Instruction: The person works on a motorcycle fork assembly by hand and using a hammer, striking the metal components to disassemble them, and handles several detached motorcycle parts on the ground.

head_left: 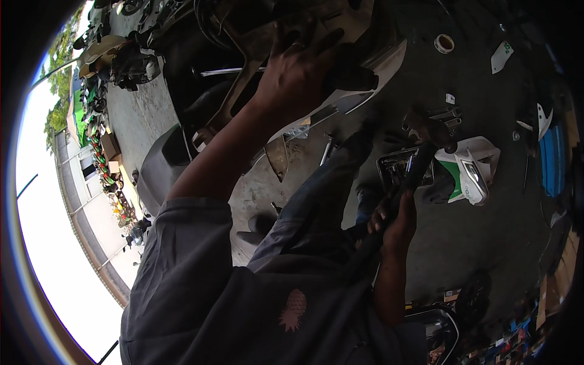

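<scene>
My left hand [295, 76] reaches forward over a partly stripped motorbike or scooter [243, 115]. Its fingers are spread and lie on a pale, dirty panel [340, 18] of the machine, with a ring on one finger. At my right side, my right hand [398, 222] is wrapped round the long black handle of a hammer [420, 164]. The brownish hammer head [429, 129] points away from me, above the floor and apart from the machine. Dim light hides some detail of the head and of the panel under my left fingers.
An open tool case [389, 159] with sockets lies beyond my right hand, with several wrenches [450, 115] behind it. A white and green fairing [477, 161] rests beside it. Farther off are a tape roll [444, 44] and a blue object [552, 161]. Parked motorbikes [121, 64] stand at left.
</scene>
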A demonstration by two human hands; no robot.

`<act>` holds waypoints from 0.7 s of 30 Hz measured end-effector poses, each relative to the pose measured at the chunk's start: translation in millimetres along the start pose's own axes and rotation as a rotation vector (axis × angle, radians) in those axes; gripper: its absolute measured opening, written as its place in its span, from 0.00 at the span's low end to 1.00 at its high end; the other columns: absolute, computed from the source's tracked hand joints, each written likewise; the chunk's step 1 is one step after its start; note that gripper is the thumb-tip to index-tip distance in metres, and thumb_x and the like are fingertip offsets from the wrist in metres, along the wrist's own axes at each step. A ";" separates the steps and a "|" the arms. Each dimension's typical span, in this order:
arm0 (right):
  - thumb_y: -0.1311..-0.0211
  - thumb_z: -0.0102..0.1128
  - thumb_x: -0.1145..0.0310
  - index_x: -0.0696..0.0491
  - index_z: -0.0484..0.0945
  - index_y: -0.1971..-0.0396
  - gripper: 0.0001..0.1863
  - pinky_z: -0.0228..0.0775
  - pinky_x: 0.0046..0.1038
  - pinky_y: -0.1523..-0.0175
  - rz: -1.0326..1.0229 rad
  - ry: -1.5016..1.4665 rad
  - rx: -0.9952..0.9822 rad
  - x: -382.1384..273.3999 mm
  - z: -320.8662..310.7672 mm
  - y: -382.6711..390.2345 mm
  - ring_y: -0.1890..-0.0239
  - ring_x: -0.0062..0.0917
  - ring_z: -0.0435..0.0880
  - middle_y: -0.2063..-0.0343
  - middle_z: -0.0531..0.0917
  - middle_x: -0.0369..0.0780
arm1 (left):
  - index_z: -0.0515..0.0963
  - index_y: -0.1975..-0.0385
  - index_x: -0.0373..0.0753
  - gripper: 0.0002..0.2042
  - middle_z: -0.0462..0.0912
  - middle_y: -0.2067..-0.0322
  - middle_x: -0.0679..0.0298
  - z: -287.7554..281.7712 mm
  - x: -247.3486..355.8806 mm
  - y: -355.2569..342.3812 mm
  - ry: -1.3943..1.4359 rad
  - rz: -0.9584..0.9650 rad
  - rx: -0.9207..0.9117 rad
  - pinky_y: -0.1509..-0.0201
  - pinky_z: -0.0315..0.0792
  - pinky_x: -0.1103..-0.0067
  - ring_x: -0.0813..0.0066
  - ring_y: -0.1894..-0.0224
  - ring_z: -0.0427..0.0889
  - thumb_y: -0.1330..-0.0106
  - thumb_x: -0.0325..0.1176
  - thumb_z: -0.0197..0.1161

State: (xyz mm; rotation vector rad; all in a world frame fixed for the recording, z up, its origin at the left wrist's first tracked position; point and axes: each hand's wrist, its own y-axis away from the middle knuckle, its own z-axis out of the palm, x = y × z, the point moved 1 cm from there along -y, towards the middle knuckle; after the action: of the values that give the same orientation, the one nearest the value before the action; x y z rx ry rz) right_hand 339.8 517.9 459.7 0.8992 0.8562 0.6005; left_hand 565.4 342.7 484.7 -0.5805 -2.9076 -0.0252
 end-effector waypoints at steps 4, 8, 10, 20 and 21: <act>0.33 0.38 0.43 0.50 0.68 0.64 0.23 0.57 0.23 0.86 -0.006 -0.072 -0.057 -4.8 11.4 6.2 0.92 0.19 0.62 0.87 0.65 0.33 | 0.74 0.50 0.50 0.26 0.74 0.46 0.66 2.1 -2.1 -0.1 -0.008 -0.036 -0.032 0.52 0.74 0.64 0.56 0.60 0.81 0.53 0.38 0.70; 0.33 0.37 0.44 0.50 0.67 0.66 0.22 0.59 0.24 0.86 -0.040 -0.050 -0.194 -3.4 29.0 -0.6 0.92 0.20 0.63 0.87 0.65 0.34 | 0.74 0.49 0.51 0.28 0.80 0.54 0.63 -3.8 0.9 -2.0 -0.017 -0.081 -0.078 0.53 0.75 0.65 0.56 0.58 0.80 0.55 0.39 0.70; 0.33 0.39 0.45 0.49 0.66 0.68 0.21 0.60 0.25 0.85 -0.017 -0.008 -0.278 -0.1 33.2 -4.4 0.92 0.20 0.63 0.87 0.65 0.33 | 0.73 0.49 0.51 0.28 0.81 0.56 0.62 -5.3 2.6 -4.8 0.004 -0.075 -0.077 0.54 0.76 0.64 0.55 0.56 0.80 0.55 0.37 0.69; 0.34 0.40 0.44 0.49 0.66 0.68 0.21 0.59 0.25 0.82 -0.122 -0.135 -0.232 -2.8 21.1 -10.1 0.90 0.20 0.64 0.87 0.64 0.32 | 0.74 0.49 0.51 0.28 0.81 0.58 0.57 -8.5 -7.5 -10.4 -0.007 0.063 -0.044 0.53 0.76 0.67 0.56 0.58 0.81 0.56 0.34 0.69; 0.34 0.41 0.44 0.49 0.66 0.68 0.21 0.59 0.25 0.82 -0.116 -0.112 -0.248 -0.6 25.9 -12.5 0.90 0.20 0.64 0.87 0.64 0.32 | 0.75 0.49 0.51 0.28 0.81 0.58 0.57 -8.1 -8.7 -10.5 -0.013 0.065 -0.048 0.53 0.76 0.67 0.57 0.58 0.81 0.57 0.34 0.69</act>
State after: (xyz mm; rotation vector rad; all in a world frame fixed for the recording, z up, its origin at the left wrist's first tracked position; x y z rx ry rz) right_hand 362.5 500.3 458.1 0.6474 0.7097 0.5364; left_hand 570.7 329.4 491.4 -0.6851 -2.9056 -0.0829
